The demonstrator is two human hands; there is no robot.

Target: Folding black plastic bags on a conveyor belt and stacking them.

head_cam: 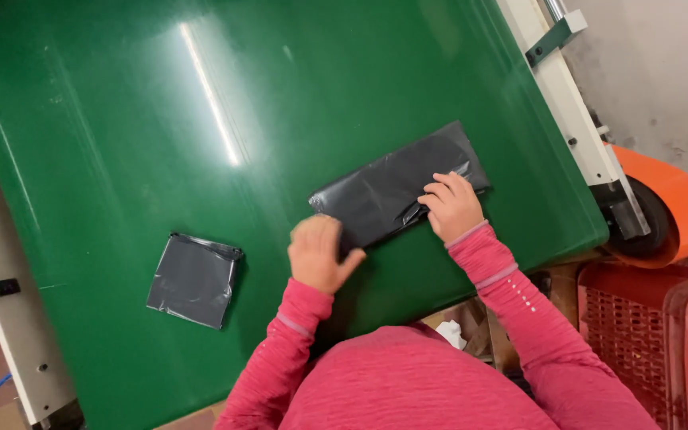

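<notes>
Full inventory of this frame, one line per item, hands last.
long folded plastic bag: 1, dark grey, right of centre on the green surface, under both hands
square folded plastic bag: 1, dark grey, lower left on the green surface, apart from the hands
green surface: 1, glossy green, fills most of the view
white frame rail: 1, white, along the right edge of the green surface
orange roll: 1, orange, right, beyond the rail
red crates: 2 as far as visible, red, lower right
left hand: 1, pink sleeve, on the long bag's left end
right hand: 1, pink sleeve, fingers pressing the long bag's right part
</notes>
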